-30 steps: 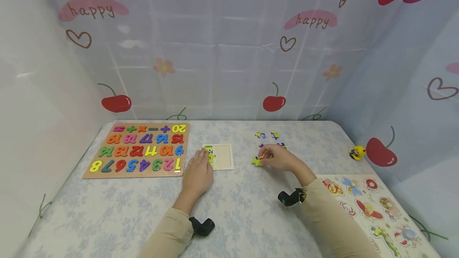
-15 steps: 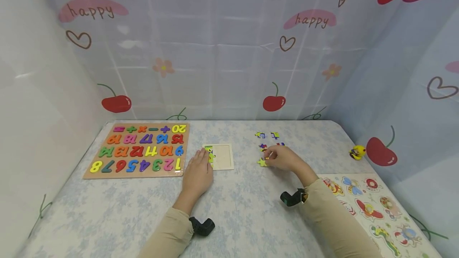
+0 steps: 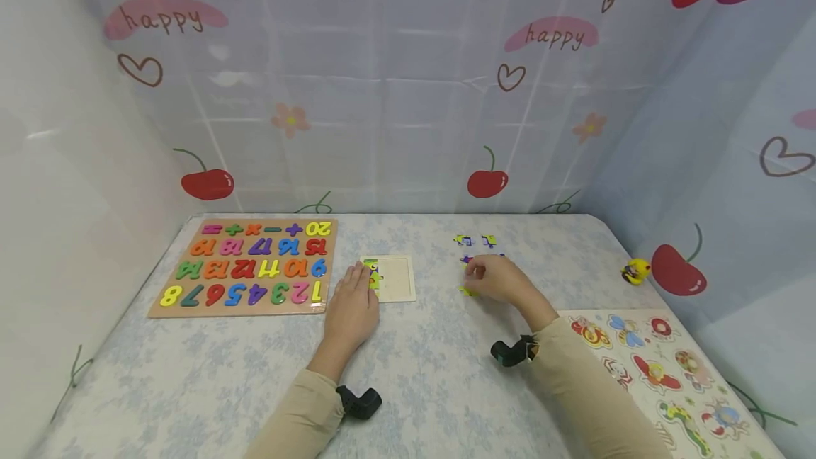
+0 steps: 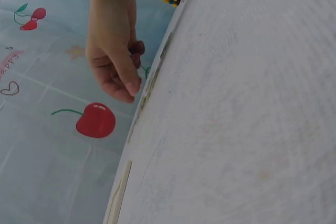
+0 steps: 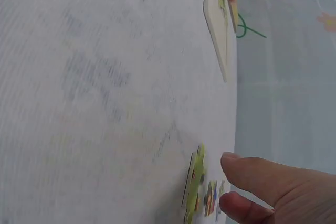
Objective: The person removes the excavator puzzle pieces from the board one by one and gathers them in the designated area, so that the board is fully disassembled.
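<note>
My left hand (image 3: 352,310) lies with straight fingers over the left edge of a small wooden puzzle tray (image 3: 411,279). Green jigsaw pieces (image 3: 375,279) fill the tray's left side. To the right, my right hand (image 3: 500,279) hovers over loose jigsaw pieces, partly covering them in the head view. A green piece (image 3: 467,291) shows under its fingertips. In the right wrist view, thumb (image 5: 252,174) and finger are apart from the green piece (image 5: 194,184), with nothing between them. Two more pieces, one of them a green-and-purple piece (image 3: 489,240), lie behind that hand.
A wooden number board (image 3: 239,315) with colourful numerals stands left of the tray. At the right front lies a sheet of cartoon insect pictures (image 3: 637,374). A small yellow figure (image 3: 635,272) sits near the table's right edge, and a cherry-print curtain (image 3: 408,126) hangs behind.
The green piece under my right hand has shifted slightly right. My right hand has let go of it and lifted a little. My left hand has stayed on the tray.
</note>
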The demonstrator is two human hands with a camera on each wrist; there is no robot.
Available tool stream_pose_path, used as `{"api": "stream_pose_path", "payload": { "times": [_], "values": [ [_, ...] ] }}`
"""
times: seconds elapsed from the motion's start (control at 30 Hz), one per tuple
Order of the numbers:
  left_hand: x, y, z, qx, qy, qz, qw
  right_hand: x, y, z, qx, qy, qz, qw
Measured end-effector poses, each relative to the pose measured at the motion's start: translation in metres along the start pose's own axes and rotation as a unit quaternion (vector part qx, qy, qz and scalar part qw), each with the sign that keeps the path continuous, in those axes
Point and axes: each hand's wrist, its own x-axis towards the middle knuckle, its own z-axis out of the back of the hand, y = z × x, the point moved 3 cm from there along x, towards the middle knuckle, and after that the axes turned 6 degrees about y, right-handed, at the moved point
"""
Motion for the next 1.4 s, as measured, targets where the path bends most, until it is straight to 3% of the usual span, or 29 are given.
{"api": "stream_pose_path", "payload": {
  "times": [0.33, 0.67, 1.13, 1.4],
  "values": [
    [0.0, 0.001, 0.001, 0.0, -0.006, 0.01, 0.9999, 0.025, 0.055, -0.019, 0.054, 0.0, 0.044, 0.9976],
    [0.002, 0.002, 0.001, -0.002, -0.017, 0.017, 0.9997, 0.056, 0.105, -0.045, 0.039, 0.012, 0.074, 0.9964],
    [0.0, -0.001, 0.001, 0.011, -0.034, -0.008, 0.9993, 0.07, 0.125, -0.065, -0.002, 0.002, 0.102, 0.9948],
    [0.0, -0.001, 0.002, 0.004, -0.031, -0.003, 0.9995, 0.071, 0.132, -0.069, 0.013, -0.013, 0.106, 0.9942]
  ]
}}
